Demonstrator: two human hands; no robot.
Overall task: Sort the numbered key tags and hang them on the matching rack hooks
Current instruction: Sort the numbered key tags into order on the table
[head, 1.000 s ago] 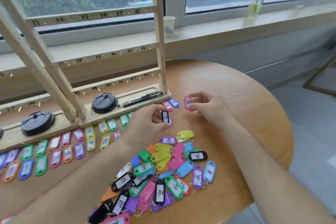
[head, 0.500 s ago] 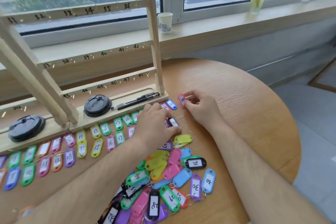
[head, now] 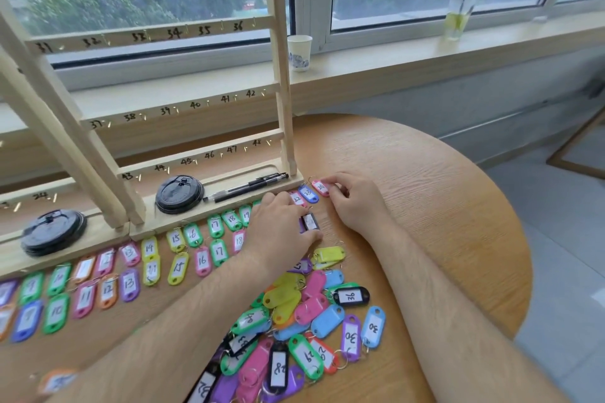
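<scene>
Nearest the camera the unsorted heap of key tags lies on the round wooden table. Several numbers read plainly: a black 28 tag, a green 29 tag, a purple 30 tag beside a blue 30 tag, and a black 36 tag. Beyond the heap both hands, raised a second ago with one tag each, have come down to the tabletop. The left hand lies palm down with knuckles bent. The black tag it carried pokes out between thumb and forefinger in the lower sorted row; whether it is pinched or only touched I cannot tell, and its number is blurred. The right hand pinches the end of the pink 24 tag, which now lies flat just beside the blue 23 tag, itself next to a 22 tag. So the two sorted rows, whose numbers climb from the left, appear to reach 24. I judge the sorting about half done, and no tag hangs on any hook in view. Farther back the wooden rack carries handwritten 31–36, 37–42 and 43–48 by its hooks, with two pens and a black lid on its base.
</scene>
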